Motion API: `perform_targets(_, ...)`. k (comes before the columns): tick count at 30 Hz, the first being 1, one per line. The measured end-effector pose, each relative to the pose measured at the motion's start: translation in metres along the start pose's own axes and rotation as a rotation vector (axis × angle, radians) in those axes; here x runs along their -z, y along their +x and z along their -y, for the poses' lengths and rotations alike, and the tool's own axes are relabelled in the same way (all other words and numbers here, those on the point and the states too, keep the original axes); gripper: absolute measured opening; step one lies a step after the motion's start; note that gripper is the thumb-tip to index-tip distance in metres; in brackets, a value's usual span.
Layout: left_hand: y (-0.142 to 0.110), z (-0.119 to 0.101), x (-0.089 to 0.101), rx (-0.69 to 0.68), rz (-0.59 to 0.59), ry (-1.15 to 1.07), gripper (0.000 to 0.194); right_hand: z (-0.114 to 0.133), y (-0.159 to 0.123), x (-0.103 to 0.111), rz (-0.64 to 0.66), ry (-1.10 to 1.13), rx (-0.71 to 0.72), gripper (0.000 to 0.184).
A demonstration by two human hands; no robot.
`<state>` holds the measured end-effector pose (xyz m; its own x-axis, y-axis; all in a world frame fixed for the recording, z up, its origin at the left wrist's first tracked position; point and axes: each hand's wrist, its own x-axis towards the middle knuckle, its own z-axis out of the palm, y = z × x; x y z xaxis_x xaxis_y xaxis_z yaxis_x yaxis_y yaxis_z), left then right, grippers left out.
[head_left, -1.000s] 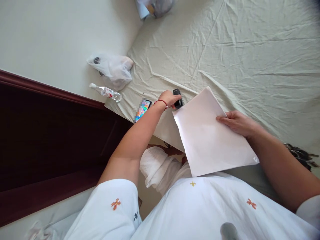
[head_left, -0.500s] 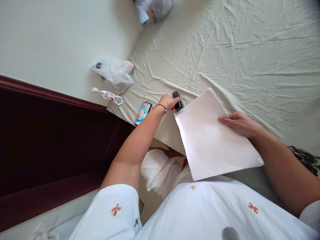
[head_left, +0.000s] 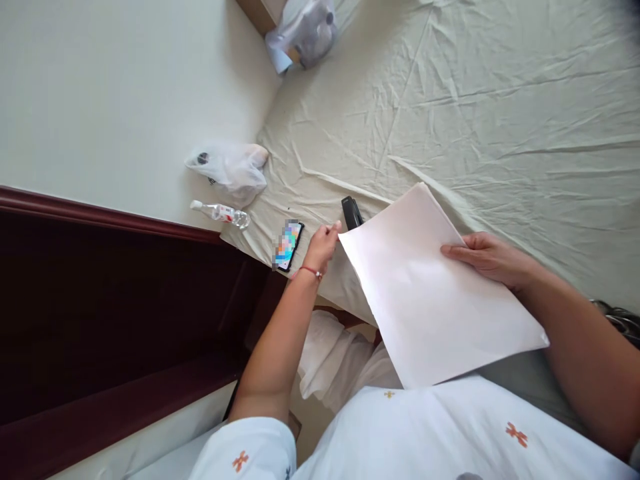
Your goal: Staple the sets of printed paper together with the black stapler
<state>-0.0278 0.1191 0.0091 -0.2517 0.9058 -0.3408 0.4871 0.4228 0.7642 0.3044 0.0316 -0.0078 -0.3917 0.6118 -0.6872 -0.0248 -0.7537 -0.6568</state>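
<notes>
A stack of white paper sheets (head_left: 440, 287) is held tilted in front of me above the cloth. My right hand (head_left: 493, 259) grips its right edge, thumb on top and the other fingers underneath. At the upper left corner of the sheets, my left hand (head_left: 323, 247) has its fingers drawn together in a pinch on that corner. A black stapler (head_left: 351, 212) lies on the cloth just beyond this corner, partly covered by the paper. Neither hand touches the stapler.
A wrinkled pale cloth (head_left: 480, 133) covers the surface. Left of my left hand lies a phone (head_left: 290, 247) with its screen lit. Farther left are a clear bottle (head_left: 223, 213) and a white plastic bag (head_left: 233, 173). Another filled bag (head_left: 307, 37) sits by the wall.
My left hand has let go of the stapler and moved back toward me to the paper's corner. The stapler now lies on the cloth. My right hand keeps its grip on the paper.
</notes>
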Motion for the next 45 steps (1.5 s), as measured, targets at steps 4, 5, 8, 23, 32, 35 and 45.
perform_targets(4,-0.044,0.015,-0.004,0.14,0.099,-0.423,0.064,0.0,0.002,-0.001,0.007,-0.012,0.008,0.025)
perform_targets(5,-0.052,0.017,-0.007,0.159,0.119,-0.527,0.07,0.0,0.002,-0.001,0.011,-0.02,0.01,0.024)
perform_targets(8,-0.067,0.02,-0.017,0.191,0.148,-0.714,0.071,-0.001,0.004,-0.002,0.008,-0.056,0.008,0.025)
perform_targets(23,-0.068,0.022,-0.033,0.037,0.034,-0.788,0.048,-0.004,0.006,-0.002,-0.105,-0.004,0.146,0.034)
perform_targets(32,-0.065,0.019,-0.043,-0.149,0.206,-0.814,0.066,-0.004,0.004,0.002,0.0,-0.029,0.055,0.03)
perform_targets(35,-0.063,0.019,-0.045,-0.117,0.247,-0.818,0.054,-0.004,0.006,-0.002,-0.06,0.015,0.089,0.025)
perform_targets(45,-0.055,0.023,-0.039,0.115,0.057,-0.708,0.045,0.003,0.008,-0.007,-0.144,-0.019,0.052,0.022)
